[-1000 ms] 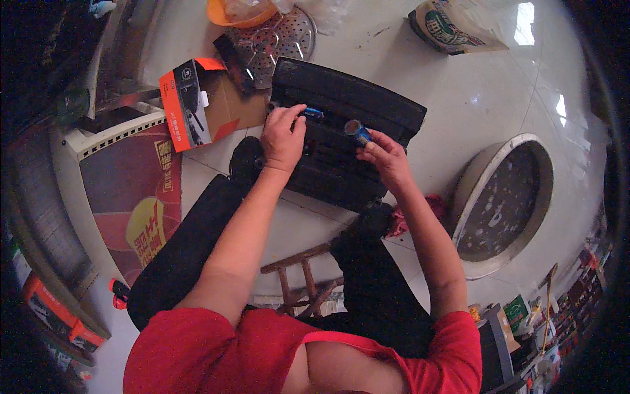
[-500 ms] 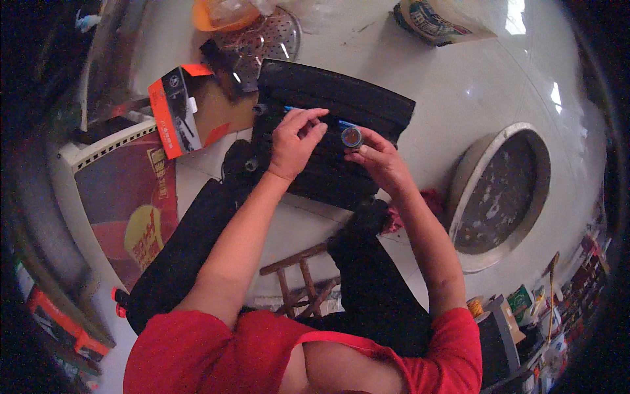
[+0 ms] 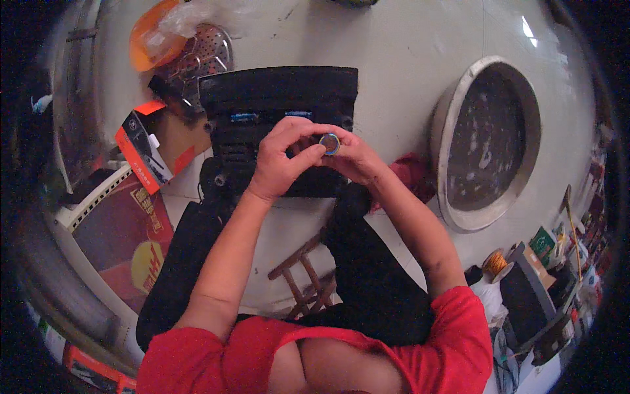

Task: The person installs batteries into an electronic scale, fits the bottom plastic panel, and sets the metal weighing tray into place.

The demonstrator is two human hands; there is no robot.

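Note:
My left hand (image 3: 281, 156) and my right hand (image 3: 357, 159) meet over a black moulded case (image 3: 279, 77), which lies across my knees. Between their fingertips is a small round thing (image 3: 329, 144) with a bluish rim and a brownish face; its exact kind I cannot make out. The left thumb presses at its near left side, while the right fingers curl round its other side. A blue item (image 3: 243, 117) sits in the case on the left, and another blue piece (image 3: 298, 113) lies just beyond my hands. My fingers hide the middle of the case.
An opened orange-and-black carton (image 3: 144, 148) stands at the left beside a red-topped table (image 3: 108, 223). Beyond it are an orange bowl (image 3: 147, 46) and a perforated metal strainer (image 3: 213, 49). A big basin (image 3: 443, 157) of dark water is at right, near a red cloth (image 3: 410, 177).
My left hand has moved right and now closes on the round thing alongside my right hand. The view has shifted, so the case and basin appear elsewhere in the picture.

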